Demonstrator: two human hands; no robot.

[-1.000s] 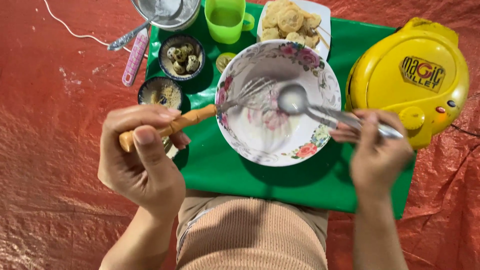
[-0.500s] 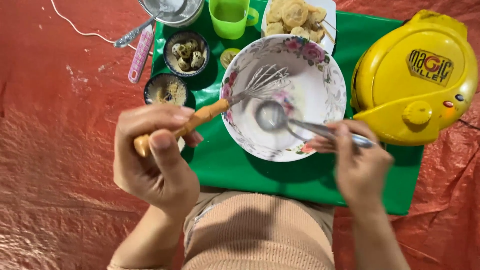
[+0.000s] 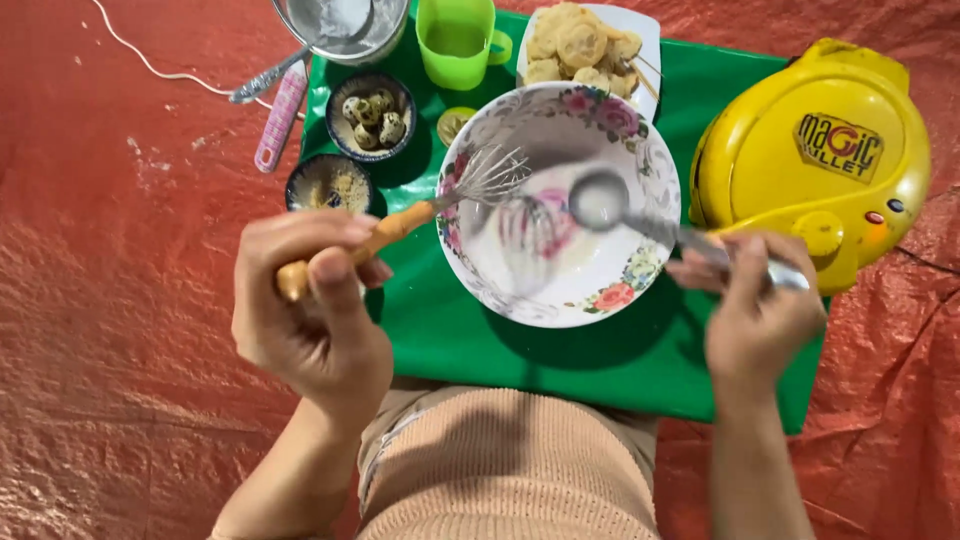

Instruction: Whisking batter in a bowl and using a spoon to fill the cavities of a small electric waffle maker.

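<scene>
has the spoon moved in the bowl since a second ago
Yes. The spoon sat at the right side of the flowered bowl a second ago, swung to mid-bowl, and now hangs upper right of centre, held by the right hand.

The scene is evenly and brightly lit, apparently from above. Soft shadows are cast onto the green mat [image 3: 560, 350] below the floral bowl [image 3: 640, 160] and beneath the left hand [image 3: 315, 320]. Glare is seen on the yellow appliance [image 3: 800, 200] just beyond the right hand [image 3: 760, 310], and a dull sheen on the red tarp [image 3: 120, 350] left of the left hand. The whisk [image 3: 480, 180] wires and the spoon [image 3: 600, 200] held over the bowl are slightly smeared, perhaps by motion. Colours are saturated; little edge distortion can be made out.
</scene>
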